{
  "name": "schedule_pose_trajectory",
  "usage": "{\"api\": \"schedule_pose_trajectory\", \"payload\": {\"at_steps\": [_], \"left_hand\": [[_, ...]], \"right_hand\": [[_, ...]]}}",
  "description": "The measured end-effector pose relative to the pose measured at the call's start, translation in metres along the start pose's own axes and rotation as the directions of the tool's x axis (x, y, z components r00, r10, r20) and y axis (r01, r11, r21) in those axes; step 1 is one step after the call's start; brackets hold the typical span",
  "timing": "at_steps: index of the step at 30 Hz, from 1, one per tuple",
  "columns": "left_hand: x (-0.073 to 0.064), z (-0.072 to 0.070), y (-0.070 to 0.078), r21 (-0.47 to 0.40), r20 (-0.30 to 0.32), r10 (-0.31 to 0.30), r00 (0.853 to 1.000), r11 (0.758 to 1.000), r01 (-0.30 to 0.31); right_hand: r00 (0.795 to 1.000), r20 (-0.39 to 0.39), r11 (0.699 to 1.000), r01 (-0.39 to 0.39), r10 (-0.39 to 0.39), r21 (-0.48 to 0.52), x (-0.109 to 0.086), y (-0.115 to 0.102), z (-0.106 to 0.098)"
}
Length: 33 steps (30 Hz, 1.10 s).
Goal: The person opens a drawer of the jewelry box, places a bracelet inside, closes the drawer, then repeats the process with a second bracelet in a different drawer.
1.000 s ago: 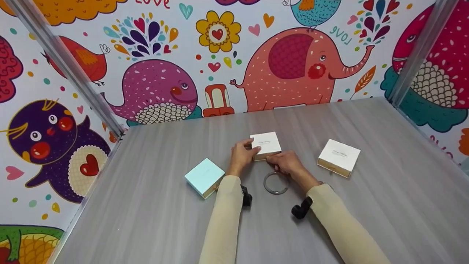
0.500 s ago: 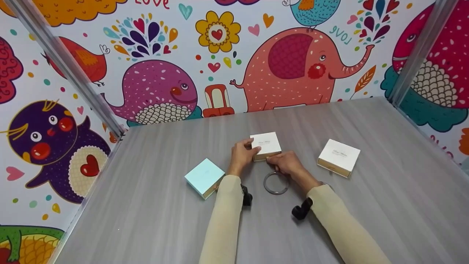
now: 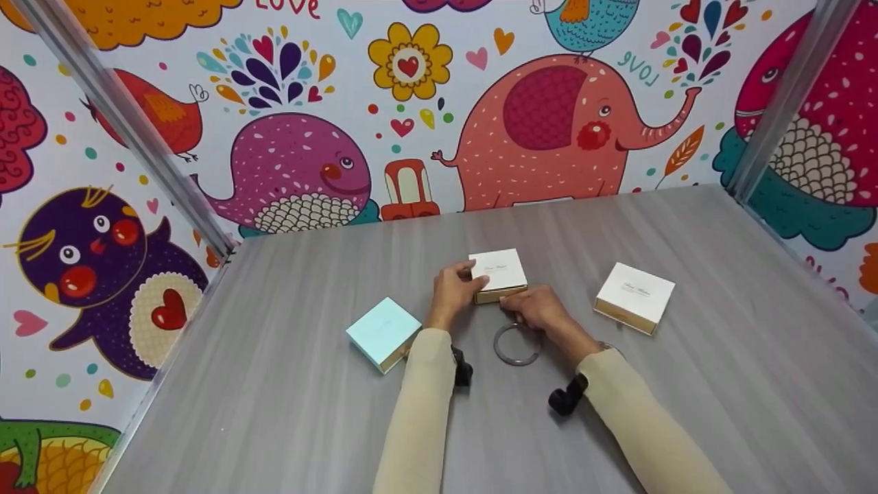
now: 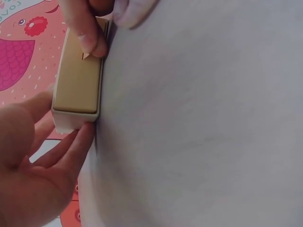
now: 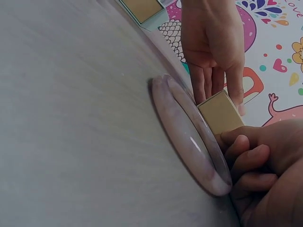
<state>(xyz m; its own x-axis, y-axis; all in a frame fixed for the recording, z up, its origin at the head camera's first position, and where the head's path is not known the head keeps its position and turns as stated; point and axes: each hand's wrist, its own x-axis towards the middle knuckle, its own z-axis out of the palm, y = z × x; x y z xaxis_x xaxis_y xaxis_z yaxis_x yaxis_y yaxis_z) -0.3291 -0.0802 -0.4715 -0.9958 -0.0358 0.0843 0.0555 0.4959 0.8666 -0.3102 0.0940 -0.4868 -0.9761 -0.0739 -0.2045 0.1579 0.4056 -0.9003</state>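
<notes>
A small white drawer box (image 3: 499,266) with a gold front sits on the table between both hands. My left hand (image 3: 451,293) grips its left side, thumb on the lid and the other fingers along the side. In the left wrist view, thumb and finger of my right hand (image 3: 543,309) pinch a small tab (image 4: 85,56) on the gold drawer front (image 4: 78,82). The drawer lies flush inside its sleeve. The other right fingers are curled under. A glossy grey-mauve marbled bangle (image 5: 179,135) lies flat on the table, close beside the right hand.
On the left, a turquoise box (image 3: 383,331) with a gold side stands near the left forearm. Another white box (image 3: 636,291) is on the right. A patterned wall panel (image 3: 411,144) closes off the table's far edge.
Both hands keep their places on the white drawer box. The whole view shifts very slightly; boxes and bangle stay where they were.
</notes>
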Motion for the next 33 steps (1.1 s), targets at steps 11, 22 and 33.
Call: {"api": "schedule_pose_trajectory", "payload": {"at_steps": [11, 22, 33], "left_hand": [[0.001, -0.001, 0.001, -0.014, 0.015, -0.043, 0.999, 0.999, 0.043], [0.002, -0.001, 0.001, -0.021, 0.008, -0.037, 0.999, 0.999, 0.038], [0.002, -0.001, -0.001, -0.015, 0.0, -0.02, 1.0, 1.0, 0.02]], "right_hand": [[1.0, -0.013, 1.0, 0.01, -0.01, 0.002, -0.003, -0.001, 0.001], [1.0, -0.012, 1.0, -0.013, 0.014, 0.004, -0.007, -0.001, 0.001], [0.999, -0.029, 0.999, 0.02, -0.021, -0.03, -0.011, -0.001, 0.002]]}}
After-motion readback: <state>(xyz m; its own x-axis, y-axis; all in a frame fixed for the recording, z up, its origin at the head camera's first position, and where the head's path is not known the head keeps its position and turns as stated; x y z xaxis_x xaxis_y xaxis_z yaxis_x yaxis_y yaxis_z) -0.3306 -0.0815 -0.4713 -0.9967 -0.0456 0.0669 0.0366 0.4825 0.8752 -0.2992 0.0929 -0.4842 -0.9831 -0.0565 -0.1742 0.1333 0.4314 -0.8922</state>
